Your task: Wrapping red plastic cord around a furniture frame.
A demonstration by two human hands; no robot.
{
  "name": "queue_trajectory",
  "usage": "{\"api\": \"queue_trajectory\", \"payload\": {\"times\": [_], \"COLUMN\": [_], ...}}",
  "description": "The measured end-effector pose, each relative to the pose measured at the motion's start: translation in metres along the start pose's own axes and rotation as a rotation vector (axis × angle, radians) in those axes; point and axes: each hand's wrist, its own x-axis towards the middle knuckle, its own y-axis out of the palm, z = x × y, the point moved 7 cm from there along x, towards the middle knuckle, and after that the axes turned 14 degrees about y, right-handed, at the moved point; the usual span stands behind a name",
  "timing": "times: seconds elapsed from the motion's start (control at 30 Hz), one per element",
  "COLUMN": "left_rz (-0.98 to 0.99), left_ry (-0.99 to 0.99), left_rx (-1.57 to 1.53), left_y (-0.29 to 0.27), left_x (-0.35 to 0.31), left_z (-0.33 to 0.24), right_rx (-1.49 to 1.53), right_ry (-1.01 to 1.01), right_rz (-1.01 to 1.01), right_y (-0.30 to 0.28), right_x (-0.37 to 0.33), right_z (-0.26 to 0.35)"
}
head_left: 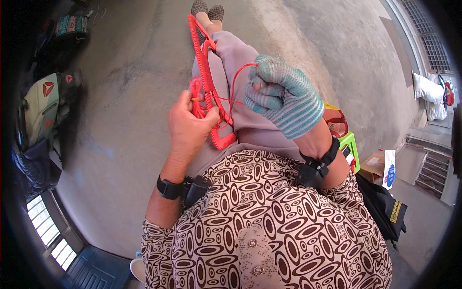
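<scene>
Red frame (206,72) lies lengthwise above the trousers (238,53); its edges look largely wrapped, with loose cord apparently left to wind. Right of the frame, the gloved right hand (284,94) is raised, fist curled round a slack red cord (234,79). At the frame's near left side, the bare left hand (189,123) grips a banded cord bundle (195,89), thumb against the frame.

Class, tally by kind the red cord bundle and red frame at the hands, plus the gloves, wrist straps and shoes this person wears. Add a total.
Red cord bundle: 1
Red frame: 1
Striped knit glove: 1
Black wrist straps: 2
Patterned shoes: 2
Total: 7
</scene>
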Motion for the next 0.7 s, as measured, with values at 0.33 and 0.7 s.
{"api": "queue_trajectory", "payload": {"times": [0.33,0.7], "left_rz": [-0.069,-0.069], "left_ry": [-0.053,0.12], "left_rx": [-0.423,-0.146], "left_y": [-0.043,-0.05], "left_x": [-0.007,-0.004], "left_z": [-0.005,-0.028], "right_rx": [-1.243,0.154], "right_ry": [-0.784,-0.408], "right_rz": [-0.549,0.146], "right_y": [0.035,-0.056], "right_x": [-0.017,-0.007], "right_z": [0.047,0.071]}}
